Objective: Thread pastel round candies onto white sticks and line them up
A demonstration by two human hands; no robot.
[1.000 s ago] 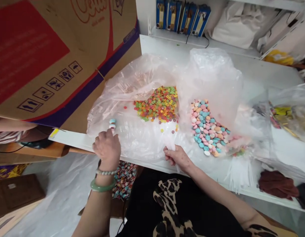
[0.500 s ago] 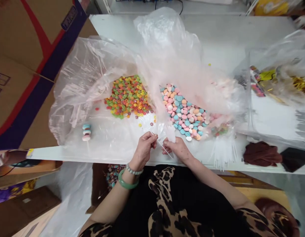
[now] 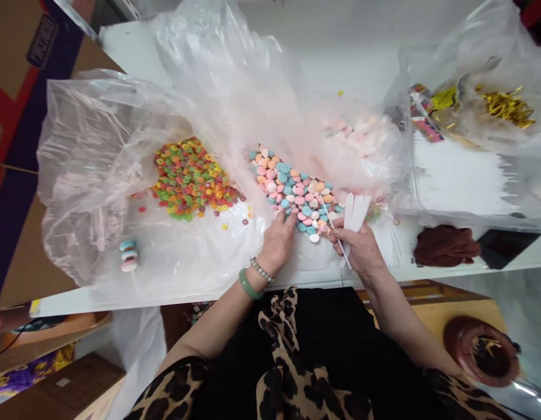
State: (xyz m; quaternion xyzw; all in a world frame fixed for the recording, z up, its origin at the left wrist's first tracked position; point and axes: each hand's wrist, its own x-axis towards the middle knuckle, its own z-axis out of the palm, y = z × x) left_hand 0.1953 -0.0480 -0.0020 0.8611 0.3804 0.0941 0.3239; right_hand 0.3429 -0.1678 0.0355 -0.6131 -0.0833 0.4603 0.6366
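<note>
Many pastel candies (image 3: 292, 189) touching left hand (image 3: 279, 240), grip unclear; right hand (image 3: 363, 249) at their edge, clamped on white sticks (image 3: 356, 211)

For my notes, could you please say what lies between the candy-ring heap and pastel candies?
In the head view, translucent plastic and loose candy rings separate that heap from the pastel candies.

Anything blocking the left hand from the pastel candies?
Nothing visible. The left hand has its fingers at the near edge of the pastel candies, where the pile is uncovered. The cloudy plastic lies along the far side; the right hand, holding white sticks, is at the pile's right end.
</note>
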